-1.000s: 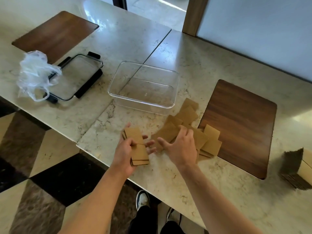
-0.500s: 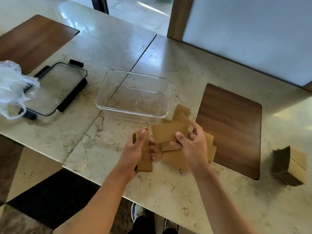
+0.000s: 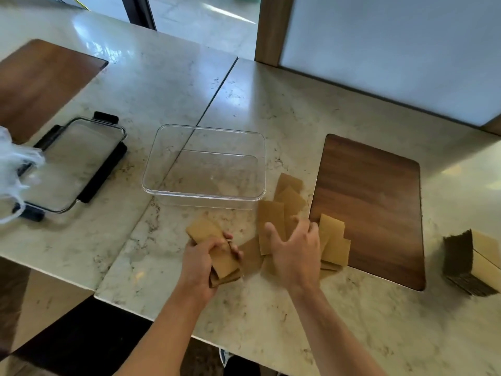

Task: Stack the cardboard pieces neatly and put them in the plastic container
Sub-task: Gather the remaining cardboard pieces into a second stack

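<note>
Daylight is entering from top centre — glare is streaking the pale glossy marble tabletop [image 3: 151, 77]. Both hands are blurring slightly; straight edges are bowing near the frame's borders — wide-angle distortion.

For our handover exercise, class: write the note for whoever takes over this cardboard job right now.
Left hand: gripping a small stack of tan cardboard rectangles.
Right hand: fingers spread, open over the scattered loose tan cardboard pieces by the dark wooden board.
Clear rectangular plastic container: on the marble table, nothing inside.
Done: a few pieces gathered.
Left: gather the rest, square the stack, put it in the container.
</note>
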A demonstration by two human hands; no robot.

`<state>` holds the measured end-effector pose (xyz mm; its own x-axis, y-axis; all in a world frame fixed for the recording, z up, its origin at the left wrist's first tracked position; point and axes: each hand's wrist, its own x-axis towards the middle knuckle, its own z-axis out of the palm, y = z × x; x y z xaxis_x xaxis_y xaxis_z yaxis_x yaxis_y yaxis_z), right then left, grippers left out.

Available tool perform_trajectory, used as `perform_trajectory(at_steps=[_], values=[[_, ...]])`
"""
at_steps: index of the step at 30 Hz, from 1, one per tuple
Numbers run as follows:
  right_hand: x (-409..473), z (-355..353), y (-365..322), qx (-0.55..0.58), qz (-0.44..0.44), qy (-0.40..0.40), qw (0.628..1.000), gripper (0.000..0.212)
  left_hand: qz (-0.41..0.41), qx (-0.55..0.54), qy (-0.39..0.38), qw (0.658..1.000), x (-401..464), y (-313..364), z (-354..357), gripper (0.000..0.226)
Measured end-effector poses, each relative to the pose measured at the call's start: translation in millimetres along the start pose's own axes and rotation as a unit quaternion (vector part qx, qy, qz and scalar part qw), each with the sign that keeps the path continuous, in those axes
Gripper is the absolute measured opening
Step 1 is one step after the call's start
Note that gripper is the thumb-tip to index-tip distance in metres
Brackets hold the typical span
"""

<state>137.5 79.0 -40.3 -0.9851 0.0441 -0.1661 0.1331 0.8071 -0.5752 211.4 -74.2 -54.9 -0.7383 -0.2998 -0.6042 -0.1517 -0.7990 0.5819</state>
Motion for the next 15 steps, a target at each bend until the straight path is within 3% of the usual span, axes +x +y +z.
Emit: perform_trajectory(at_steps=[2,3,6,9,12,15], values=[[2.6,8.0,-1.7,-0.091,-0.014,-0.061,0.994,0.083,0.003,-0.025,-0.03,0.999,2.4,1.9,-4.8,0.048],[3.2,10.4,-2.0,-0.09,-0.02,-0.06,0.994,0.083,-0.001,-0.033,-0.05,0.998,2.0,3.2,-5.1,0.046],[14.9,0.2,4.6,0.07,0.002,-0.024,0.997,0.046,-0.034,-0.011,-0.059,0.998,0.2,7.4,0.2,0.045],[26.0,-24.9,16.3,0.211,0.053,-0.043,0.975,0.015,-0.052,0.069,-0.028,0.996,4.5,10.3,7.5,0.049],[26.3,-52.8,22.8,0.3,0.018,-0.133,0.944,0.007,-0.11,0.081,-0.074,0.988,5.9,11.8,17.4,0.061],[27.7,-72.3,23.2,0.281,-0.061,-0.306,0.908,0.009,-0.198,0.127,-0.155,0.96,5.8,11.1,27.8,0.081]])
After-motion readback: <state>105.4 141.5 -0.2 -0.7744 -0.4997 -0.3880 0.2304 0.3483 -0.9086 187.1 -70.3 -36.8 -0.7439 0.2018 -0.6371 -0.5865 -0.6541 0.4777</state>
